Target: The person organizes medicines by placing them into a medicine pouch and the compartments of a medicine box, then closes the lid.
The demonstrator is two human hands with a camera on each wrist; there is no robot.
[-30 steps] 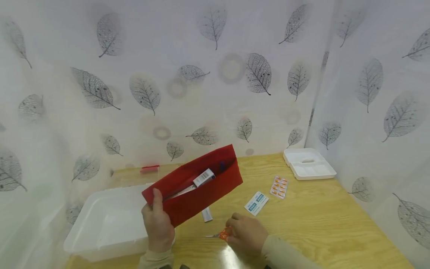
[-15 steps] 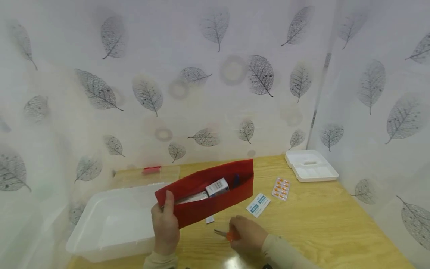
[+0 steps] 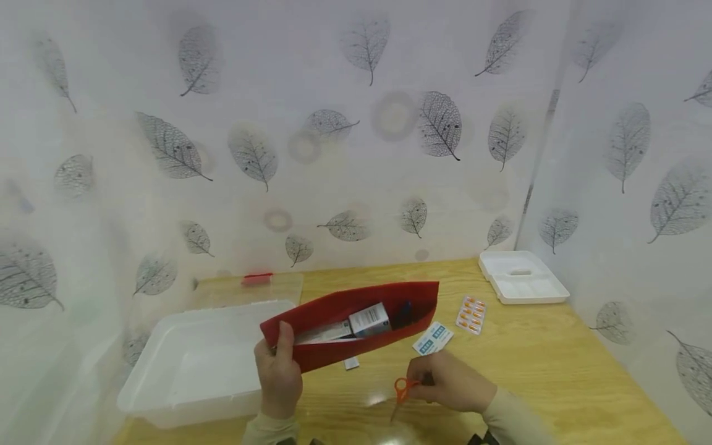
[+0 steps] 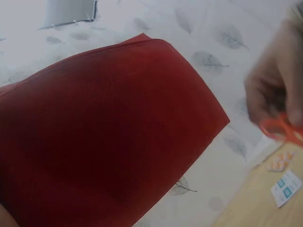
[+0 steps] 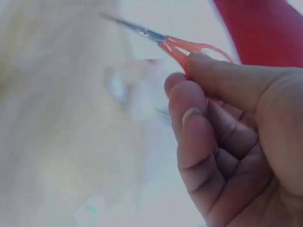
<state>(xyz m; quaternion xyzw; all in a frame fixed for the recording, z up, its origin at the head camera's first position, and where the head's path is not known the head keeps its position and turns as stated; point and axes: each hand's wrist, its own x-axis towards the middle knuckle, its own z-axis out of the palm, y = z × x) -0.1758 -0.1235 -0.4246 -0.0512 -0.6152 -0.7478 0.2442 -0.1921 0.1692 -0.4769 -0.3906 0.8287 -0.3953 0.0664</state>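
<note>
My left hand (image 3: 279,377) grips the left end of a red fabric pouch (image 3: 367,346), thumb over its near edge. The pouch is held above the table with its mouth gaping toward me. Inside lie a small white box (image 3: 369,320), a flatter white packet (image 3: 325,332) and something dark blue (image 3: 408,312) at the right end. Below and right of the pouch, my right hand (image 3: 453,380) pinches small scissors (image 5: 177,49) by their orange handles. In the head view the blades point down toward the table. The pouch's outer side fills much of the left wrist view.
A white plastic bin (image 3: 194,358) stands at the left, with a clear lid (image 3: 222,296) behind it. Right of the pouch lie a white-and-teal packet (image 3: 433,339) and a blister pack of orange capsules (image 3: 470,315). A white divided tray (image 3: 523,278) is at the back right.
The pouch has lowered, shifted right and levelled, showing more of its inside. My right hand has moved right with the scissors, whose blades have swung from pointing left to pointing down.
</note>
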